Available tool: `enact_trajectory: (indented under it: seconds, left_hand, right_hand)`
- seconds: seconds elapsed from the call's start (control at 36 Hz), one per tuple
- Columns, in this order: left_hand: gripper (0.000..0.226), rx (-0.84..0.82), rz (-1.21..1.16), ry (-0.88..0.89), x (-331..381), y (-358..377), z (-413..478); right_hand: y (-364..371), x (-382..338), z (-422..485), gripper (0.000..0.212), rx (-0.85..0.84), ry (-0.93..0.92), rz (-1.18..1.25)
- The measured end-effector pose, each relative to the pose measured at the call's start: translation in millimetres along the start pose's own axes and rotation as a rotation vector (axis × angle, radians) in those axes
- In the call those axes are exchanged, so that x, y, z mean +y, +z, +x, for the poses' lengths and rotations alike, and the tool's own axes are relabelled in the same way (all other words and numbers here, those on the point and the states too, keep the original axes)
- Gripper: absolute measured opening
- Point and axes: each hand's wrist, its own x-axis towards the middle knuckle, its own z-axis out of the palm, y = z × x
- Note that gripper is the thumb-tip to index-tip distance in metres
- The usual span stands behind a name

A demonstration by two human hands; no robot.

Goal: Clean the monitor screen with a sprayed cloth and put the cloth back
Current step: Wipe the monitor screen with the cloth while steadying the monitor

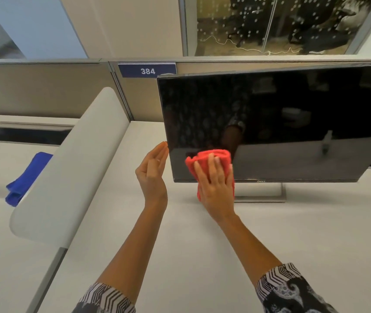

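Note:
A black monitor point(292, 114) stands on a white desk, its dark screen switched off and reflecting the room. My right hand point(215, 184) presses a bunched red cloth point(211, 155) flat against the screen's lower left part, near the bottom bezel. My left hand point(154, 170) is held upright with fingers together, its fingertips at the monitor's left edge, holding nothing. No spray bottle is in view on the desk.
A grey padded divider point(71, 163) slants along the left of the white desk point(202, 256). Beyond it, a blue cloth point(27, 177) lies on the neighbouring desk. A partition wall with a "384" sign point(147, 70) runs behind the monitor, whose stand point(263, 193) rests on the desk.

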Motion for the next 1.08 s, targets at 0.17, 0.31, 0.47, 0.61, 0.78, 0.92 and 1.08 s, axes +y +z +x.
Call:
enact_trajectory:
  seconds: [0.17, 0.31, 0.47, 0.61, 0.78, 0.92, 1.08]
  left_hand:
    - [0.037, 0.003, 0.051, 0.027, -5.1, -0.8, -0.7]
    - [0.039, 0.006, 0.051, 0.016, -9.6, -2.0, -4.1]
    - [0.036, -0.020, 0.090, -0.014, -20.5, -8.6, -14.0]
    - [0.042, -0.035, 0.141, -0.021, -28.0, -13.9, -18.8]
    - [0.042, -0.048, 0.164, -0.031, -31.6, -16.6, -19.2]
    - [0.043, -0.046, 0.182, -0.074, -40.3, -20.6, -23.5]
    - [0.044, -0.029, 0.180, -0.103, -46.0, -21.6, -24.9]
  right_hand:
    - [-5.6, 36.2, -27.7, 0.096, -0.258, -0.426, -0.085]
    - [-19.1, 65.1, -48.8, 0.096, -0.287, -0.343, -0.113]
    - [-42.0, 93.8, -75.9, 0.078, -0.156, -0.093, -0.120]
    - [-52.5, 115.1, -89.1, 0.083, -0.113, 0.148, -0.127]
    - [-67.5, 128.0, -93.6, 0.079, -0.089, 0.516, -0.110]
    - [-65.1, 120.3, -82.9, 0.061, 0.007, 0.688, 0.017]
    - [-53.8, 78.9, -63.8, 0.054, 0.067, 0.785, 0.046]
